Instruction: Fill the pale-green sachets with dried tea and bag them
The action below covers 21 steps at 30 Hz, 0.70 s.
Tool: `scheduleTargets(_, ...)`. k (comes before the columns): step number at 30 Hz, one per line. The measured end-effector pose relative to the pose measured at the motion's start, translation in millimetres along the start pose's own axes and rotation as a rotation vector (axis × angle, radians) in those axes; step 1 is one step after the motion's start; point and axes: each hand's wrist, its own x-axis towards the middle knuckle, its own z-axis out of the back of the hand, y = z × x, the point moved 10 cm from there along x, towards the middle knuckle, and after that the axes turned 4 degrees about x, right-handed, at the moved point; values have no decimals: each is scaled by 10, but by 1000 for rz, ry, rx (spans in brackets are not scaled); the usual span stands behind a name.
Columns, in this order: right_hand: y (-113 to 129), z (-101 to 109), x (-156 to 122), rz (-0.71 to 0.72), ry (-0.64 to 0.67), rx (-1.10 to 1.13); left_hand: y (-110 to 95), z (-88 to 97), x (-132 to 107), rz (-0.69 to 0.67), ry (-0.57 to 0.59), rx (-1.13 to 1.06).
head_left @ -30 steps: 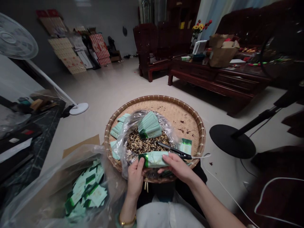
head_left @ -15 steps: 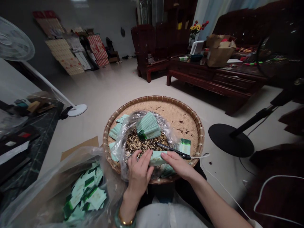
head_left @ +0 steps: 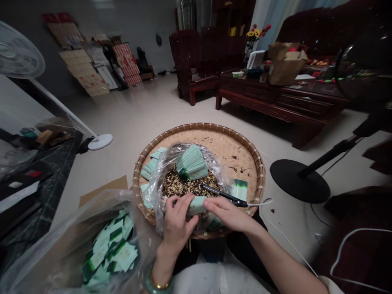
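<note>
Pale green packet [head_left: 196, 205] sits across the middle of the view, just above the person's lap, held by 2 hands. The left hand [head_left: 179, 230] has moved from beneath it to clasp it from above, fingers curled over 1 end. The right hand [head_left: 228, 214] grips the other end with its fingertips. Below them, a round bamboo tray [head_left: 214, 131] holds a clear plastic bag [head_left: 216, 161] of dark crumbled filling [head_left: 190, 187], topped by a stack of pale green packets [head_left: 192, 163]. A black-handled cutting tool [head_left: 225, 195] lies near the right hand. At lower left, a second plastic bag [head_left: 64, 245] holds loose green-and-white packets [head_left: 110, 245].
</note>
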Motion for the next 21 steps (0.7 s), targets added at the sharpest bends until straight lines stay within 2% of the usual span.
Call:
scheduleTargets(2,69,192,10,30,-90,62,118,35,-4,78,-47,-40)
scheduleTargets(4,91,461,51,56,-225,29,220,59,-17,150,-83,-61)
scheduleTargets(6,74,674,154,61,-309,-209,286,73,-35,198,-107,-73)
scheduleTargets(8,-9,760,336,40,-288,-453,320,75,-49,226,-118,-82)
scheduleTargets(11,-120,808,640,49,-262,-668,330,84,-62,238,-131,-96)
scheduleTargets(15,-186,850,965,15,-317,-816,332,113,-72,238,-154,-119)
scheduleTargets(21,-21,629,1337,65,-328,-898,343,99,-73,240,-145,-106)
